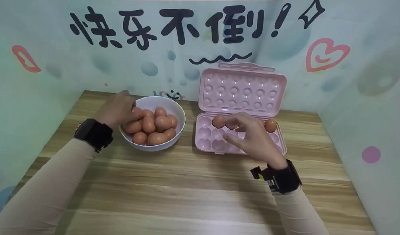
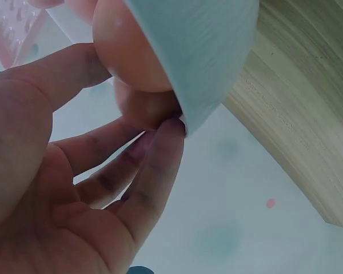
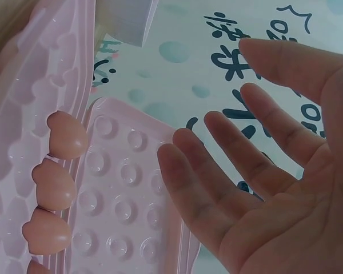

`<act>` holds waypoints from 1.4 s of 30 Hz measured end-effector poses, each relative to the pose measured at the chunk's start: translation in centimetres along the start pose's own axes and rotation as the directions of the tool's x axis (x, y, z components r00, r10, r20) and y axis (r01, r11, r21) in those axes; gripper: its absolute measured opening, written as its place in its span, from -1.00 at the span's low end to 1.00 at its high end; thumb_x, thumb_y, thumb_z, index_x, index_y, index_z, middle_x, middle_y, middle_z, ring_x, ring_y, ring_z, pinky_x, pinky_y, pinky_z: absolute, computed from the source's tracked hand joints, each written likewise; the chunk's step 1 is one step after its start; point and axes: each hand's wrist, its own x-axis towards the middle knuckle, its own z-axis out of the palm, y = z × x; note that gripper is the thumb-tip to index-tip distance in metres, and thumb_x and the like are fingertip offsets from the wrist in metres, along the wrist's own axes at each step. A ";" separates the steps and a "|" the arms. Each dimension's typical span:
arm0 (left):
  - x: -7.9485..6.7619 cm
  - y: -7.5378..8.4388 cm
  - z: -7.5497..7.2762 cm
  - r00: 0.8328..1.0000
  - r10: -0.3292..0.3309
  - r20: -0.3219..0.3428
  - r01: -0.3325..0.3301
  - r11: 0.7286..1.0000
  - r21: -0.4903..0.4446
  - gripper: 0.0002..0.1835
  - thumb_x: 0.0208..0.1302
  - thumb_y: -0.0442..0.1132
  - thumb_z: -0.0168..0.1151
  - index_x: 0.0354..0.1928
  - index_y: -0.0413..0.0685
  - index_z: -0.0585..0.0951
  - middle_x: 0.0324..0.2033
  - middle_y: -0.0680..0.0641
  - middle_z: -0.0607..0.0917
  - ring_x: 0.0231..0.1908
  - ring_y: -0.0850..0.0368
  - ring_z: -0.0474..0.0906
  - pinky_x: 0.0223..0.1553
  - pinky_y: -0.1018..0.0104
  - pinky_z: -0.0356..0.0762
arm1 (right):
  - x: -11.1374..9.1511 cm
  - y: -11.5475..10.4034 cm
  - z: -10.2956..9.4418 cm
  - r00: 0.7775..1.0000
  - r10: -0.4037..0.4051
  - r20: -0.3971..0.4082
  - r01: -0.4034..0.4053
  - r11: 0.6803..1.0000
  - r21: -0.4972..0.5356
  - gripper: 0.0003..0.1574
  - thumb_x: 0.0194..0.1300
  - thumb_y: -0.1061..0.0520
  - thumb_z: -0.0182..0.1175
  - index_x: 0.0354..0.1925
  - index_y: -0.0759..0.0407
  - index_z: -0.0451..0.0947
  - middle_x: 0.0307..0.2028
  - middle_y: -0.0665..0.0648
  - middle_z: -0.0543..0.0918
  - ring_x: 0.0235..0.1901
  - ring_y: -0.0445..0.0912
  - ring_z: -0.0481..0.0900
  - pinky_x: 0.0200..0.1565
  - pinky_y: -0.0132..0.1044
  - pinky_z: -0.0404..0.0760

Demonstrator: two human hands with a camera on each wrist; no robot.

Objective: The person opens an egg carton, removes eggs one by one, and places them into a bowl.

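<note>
My left hand (image 1: pixel 116 109) reaches over the left rim of a white bowl (image 1: pixel 182 122) filled with brown eggs (image 1: pixel 148 124). Its thumb and fingers are around an egg (image 2: pixel 146 105) at the bowl's edge, as the left wrist view shows. Above the pink egg carton (image 1: pixel 205 144), my right hand (image 1: pixel 252 135) hovers with fingers spread and nothing in them. Several eggs sit along the carton's back row, including one near its left end (image 1: pixel 218 121) and one at the right (image 1: pixel 270 125). The right hand hides part of that row in the head view.
The carton's dimpled lid (image 1: pixel 242 89) stands raised behind its base, leaning near the printed backdrop (image 1: pixel 121 71). Bowl and carton stand side by side toward the back of the wooden table (image 1: pixel 174 195). Cloth walls border the table on both sides.
</note>
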 end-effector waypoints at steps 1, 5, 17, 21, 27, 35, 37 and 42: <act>-0.1 0.0 0.0 1.000 0.001 -0.003 -0.001 1.000 0.003 -0.61 0.40 -0.15 0.31 -0.02 -0.44 0.69 -0.09 -0.35 0.56 -0.11 -0.26 0.50 -0.03 -0.15 0.58 | 0.0 0.0 0.0 1.000 -0.002 -0.002 0.002 1.000 0.001 -0.56 0.30 0.17 0.51 0.12 -0.09 0.70 0.03 -0.10 0.72 0.02 -0.09 0.66 0.09 -0.03 0.69; -0.4 0.3 -0.1 1.000 0.020 -0.024 -0.020 1.000 0.000 -0.60 0.41 -0.22 0.29 0.09 -0.45 0.67 -0.07 -0.36 0.57 -0.08 -0.27 0.50 0.03 -0.16 0.57 | 0.1 0.1 -0.2 1.000 -0.006 -0.006 0.006 1.000 -0.005 -0.58 0.30 0.20 0.50 0.10 -0.02 0.70 0.00 -0.06 0.72 0.01 -0.12 0.65 0.09 -0.02 0.68; -2.2 4.9 0.0 0.951 0.226 -0.210 -0.244 0.968 -0.060 -0.59 0.31 -0.22 0.39 0.16 -0.22 0.69 0.00 -0.23 0.66 0.03 -0.18 0.57 0.14 -0.11 0.56 | 0.8 0.6 -1.2 1.000 -0.003 -0.018 0.002 0.994 -0.106 -0.56 0.28 0.20 0.51 0.10 0.11 0.68 -0.02 0.07 0.71 -0.02 -0.03 0.64 0.03 -0.06 0.71; -2.7 6.8 0.8 0.918 0.295 -0.265 -0.327 0.941 -0.084 -0.53 0.28 -0.19 0.50 0.19 -0.18 0.69 0.07 -0.20 0.64 0.09 -0.15 0.59 0.15 -0.08 0.60 | 1.7 1.1 -1.7 1.000 -0.019 0.007 0.020 0.983 -0.185 -0.45 0.21 0.21 0.55 0.16 0.17 0.66 0.03 0.12 0.71 -0.02 0.01 0.63 0.03 -0.09 0.65; -3.1 9.1 1.9 0.906 0.336 -0.257 -0.372 0.922 -0.105 -0.46 0.29 -0.06 0.49 0.28 -0.03 0.65 0.20 -0.14 0.61 0.22 -0.11 0.55 0.18 -0.07 0.60 | 3.0 1.9 -2.1 0.996 0.000 0.087 0.022 0.967 -0.254 -0.37 0.20 0.22 0.52 0.24 0.18 0.62 0.13 0.16 0.66 0.08 0.06 0.57 0.16 -0.01 0.55; -3.5 11.2 4.0 0.893 0.373 -0.251 -0.413 0.901 -0.133 -0.39 0.31 -0.02 0.48 0.37 0.04 0.59 0.25 -0.12 0.59 0.19 -0.13 0.52 0.23 -0.16 0.54 | 5.4 3.0 -2.0 0.983 0.013 0.182 0.046 0.947 -0.318 -0.34 0.20 0.23 0.51 0.27 0.21 0.61 0.18 0.25 0.63 0.23 0.17 0.57 0.32 0.07 0.52; -3.6 11.7 4.6 0.896 0.375 -0.240 -0.415 0.898 -0.147 -0.36 0.30 0.02 0.49 0.38 0.05 0.59 0.28 -0.12 0.58 0.22 -0.12 0.50 0.24 -0.13 0.53 | 6.0 3.5 -1.8 0.980 -0.006 0.199 0.071 0.943 -0.324 -0.35 0.18 0.27 0.48 0.26 0.24 0.62 0.19 0.27 0.63 0.23 0.19 0.56 0.33 0.08 0.51; -3.4 12.3 6.1 0.867 0.425 -0.261 -0.476 0.862 -0.175 -0.38 0.30 -0.02 0.50 0.37 0.03 0.60 0.34 -0.13 0.58 0.36 -0.06 0.47 0.37 -0.04 0.47 | 7.2 4.2 -0.8 0.966 0.030 0.257 0.066 0.932 -0.357 -0.31 0.14 0.29 0.48 0.27 0.26 0.60 0.19 0.33 0.61 0.20 0.22 0.56 0.30 0.11 0.52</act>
